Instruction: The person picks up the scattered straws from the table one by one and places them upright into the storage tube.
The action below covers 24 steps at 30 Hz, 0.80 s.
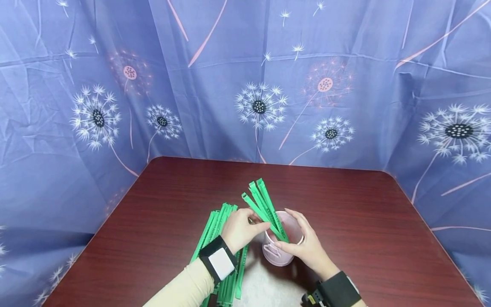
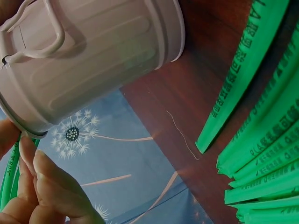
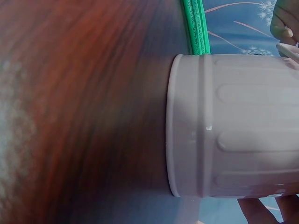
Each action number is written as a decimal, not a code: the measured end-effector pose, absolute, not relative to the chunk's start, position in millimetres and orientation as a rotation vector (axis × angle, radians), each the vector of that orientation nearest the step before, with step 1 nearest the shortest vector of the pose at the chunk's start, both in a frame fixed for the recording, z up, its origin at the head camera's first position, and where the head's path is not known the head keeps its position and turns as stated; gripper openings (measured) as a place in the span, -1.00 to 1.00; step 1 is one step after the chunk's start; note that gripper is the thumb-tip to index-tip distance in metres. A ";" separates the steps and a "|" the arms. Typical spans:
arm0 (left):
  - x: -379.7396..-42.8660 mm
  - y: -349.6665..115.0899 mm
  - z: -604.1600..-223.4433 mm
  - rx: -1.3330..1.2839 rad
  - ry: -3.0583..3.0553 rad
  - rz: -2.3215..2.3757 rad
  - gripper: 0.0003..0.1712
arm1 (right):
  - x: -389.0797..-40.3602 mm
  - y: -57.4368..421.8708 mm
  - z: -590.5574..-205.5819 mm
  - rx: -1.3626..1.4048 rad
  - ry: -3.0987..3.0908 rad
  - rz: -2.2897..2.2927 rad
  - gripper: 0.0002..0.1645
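Note:
A small pale pink bucket [image 1: 277, 257] with a side handle stands upright on the table. My right hand [image 1: 312, 251] grips it near the rim, thumb in front and fingers round the far side. Several slim green stick packets [image 1: 261, 200] with black print lean in its mouth, fanned toward the upper left. At the rim's left side, my left hand [image 1: 242, 228] pinches the packets, though its fingertips are partly hidden. Beneath that wrist lies a pile of similar green packets [image 1: 210, 230]; the left wrist view shows their ends [image 2: 261, 163] beside the bucket [image 2: 103, 60].
The brown wooden table [image 1: 356, 221] runs back to a blue curtain [image 1: 215, 106] with dandelion prints. A pale patch [image 1: 264, 285] lies on the tabletop in front of the bucket. One thin thread [image 2: 177, 128] shows near the packets in the left wrist view.

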<state>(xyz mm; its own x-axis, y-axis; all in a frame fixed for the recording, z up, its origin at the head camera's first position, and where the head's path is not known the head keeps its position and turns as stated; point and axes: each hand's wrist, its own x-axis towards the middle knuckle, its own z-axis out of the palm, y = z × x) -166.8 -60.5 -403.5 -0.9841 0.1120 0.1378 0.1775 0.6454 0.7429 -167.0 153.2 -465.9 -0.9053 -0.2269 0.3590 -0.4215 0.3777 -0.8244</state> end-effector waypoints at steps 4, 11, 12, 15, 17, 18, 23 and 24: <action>-168.2 -61.5 -405.3 -0.257 -2.781 -1.298 -0.73 | -167.0 153.8 -465.9 0.581 -2.453 1.554 0.01; -171.2 -77.2 -409.2 -0.329 -2.806 -1.424 -0.65 | -166.8 153.7 -465.7 0.603 -2.440 1.550 0.01; -172.2 -81.1 -410.0 -0.331 -2.822 -1.433 -0.64 | -166.9 153.7 -465.8 0.600 -2.443 1.550 0.01; -174.4 -94.0 -412.6 -0.308 -2.904 -1.348 -0.59 | -166.9 153.7 -465.2 0.590 -2.449 1.558 0.02; -175.3 -102.0 -415.2 -0.254 -2.979 -1.185 -0.58 | -166.8 153.9 -464.6 0.581 -2.455 1.566 0.02; -175.8 -105.4 -416.8 -0.220 -3.008 -1.095 -0.59 | -166.7 153.9 -464.4 0.580 -2.456 1.564 0.02; -178.1 -117.6 -426.6 -0.050 -3.103 -0.760 -0.61 | -166.6 154.1 -464.9 0.574 -2.462 1.560 0.02; -178.9 -119.1 -428.9 -0.022 -3.113 -0.728 -0.62 | -166.7 154.0 -465.2 0.573 -2.462 1.562 0.02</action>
